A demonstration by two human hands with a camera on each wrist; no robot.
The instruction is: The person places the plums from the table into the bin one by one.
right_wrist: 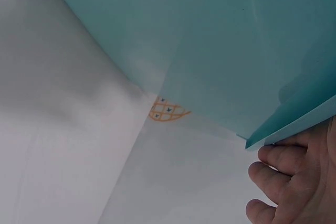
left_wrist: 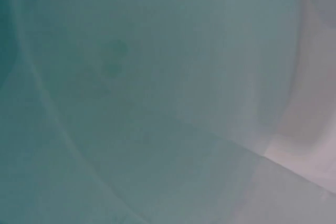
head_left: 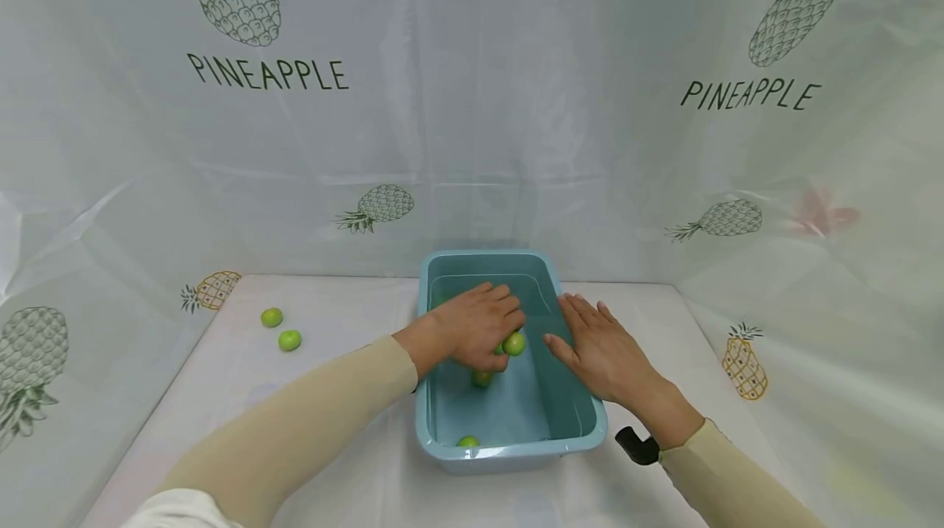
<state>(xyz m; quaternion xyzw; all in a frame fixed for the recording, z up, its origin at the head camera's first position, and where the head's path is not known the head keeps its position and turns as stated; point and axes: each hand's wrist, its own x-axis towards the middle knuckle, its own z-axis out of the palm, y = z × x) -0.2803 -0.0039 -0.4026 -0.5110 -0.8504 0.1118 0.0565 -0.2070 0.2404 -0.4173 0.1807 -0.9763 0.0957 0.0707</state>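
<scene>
My left hand (head_left: 479, 327) reaches into a light blue plastic basin (head_left: 516, 452), its fingers curled round small round green fruit (head_left: 514, 343). One fruit pokes out between fingers and thumb, with part of another behind it. Below the hand in the basin lies another green fruit (head_left: 482, 379), and one more (head_left: 468, 441) sits by the near wall. The right hand (head_left: 608, 352) rests on the basin's right rim with its fingers stretched out; the right wrist view shows those fingers (right_wrist: 275, 182) along the outside of the rim. Only blurred basin wall (left_wrist: 157, 77) fills the left wrist view.
Two more green fruits, a farther one (head_left: 271, 317) and a nearer one (head_left: 289, 340), lie on the white-covered table (head_left: 354, 307) left of the basin. A pale sheet (head_left: 501, 102) printed with pineapples hangs behind the table and along its sides.
</scene>
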